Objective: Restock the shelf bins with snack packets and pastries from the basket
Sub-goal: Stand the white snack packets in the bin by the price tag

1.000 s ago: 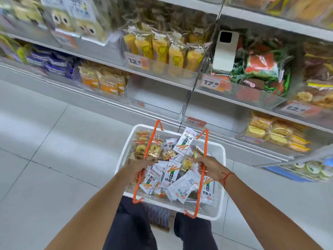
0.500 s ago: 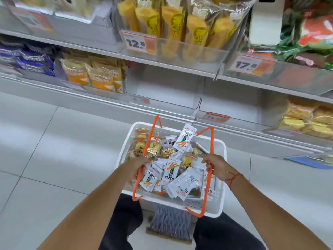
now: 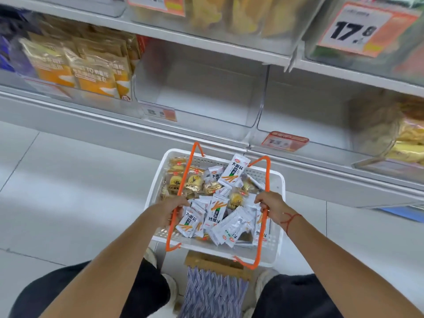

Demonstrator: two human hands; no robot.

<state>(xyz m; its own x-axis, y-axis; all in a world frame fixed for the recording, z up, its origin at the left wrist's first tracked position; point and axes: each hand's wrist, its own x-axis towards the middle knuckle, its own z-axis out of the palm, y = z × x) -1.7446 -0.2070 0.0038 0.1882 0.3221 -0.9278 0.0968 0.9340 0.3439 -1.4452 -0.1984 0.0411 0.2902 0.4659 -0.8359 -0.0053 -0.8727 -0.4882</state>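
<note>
- The shelf [image 3: 206, 131] runs across the top of the view, and its lower row holds two clear bins with nothing visible in them – the middle bin [image 3: 197, 92] and the bin to its right [image 3: 305, 106]. Those look like the places to fill, so the basket should come down right below their front lips.
- The white basket [image 3: 278, 216] hangs between the knees, close to the shelf's lower front edge and just above a low woven stool [image 3: 213, 292]. Judging by that, the step in hand is setting it down; lower it level so nothing slides to one corner.
- The left hand [image 3: 171, 208] is curled round the left orange handle [image 3: 181, 196], and the right hand [image 3: 271, 204] grips the right orange handle [image 3: 265, 214] – both hold firmly, neither free for picking yet.
- Let go only once the basket's base sits fully on something steady; the stool looks narrower than the basket, so centre it.
- The white snack packets [image 3: 215, 212] lie heaped along the basket's near side and middle, one [image 3: 235, 169] standing up at the far rim.
- The yellow pastries [image 3: 183, 180] sit in the far-left corner. Sort by kind, one bin each, and match the price tags – the print is too blurred to read.
</note>
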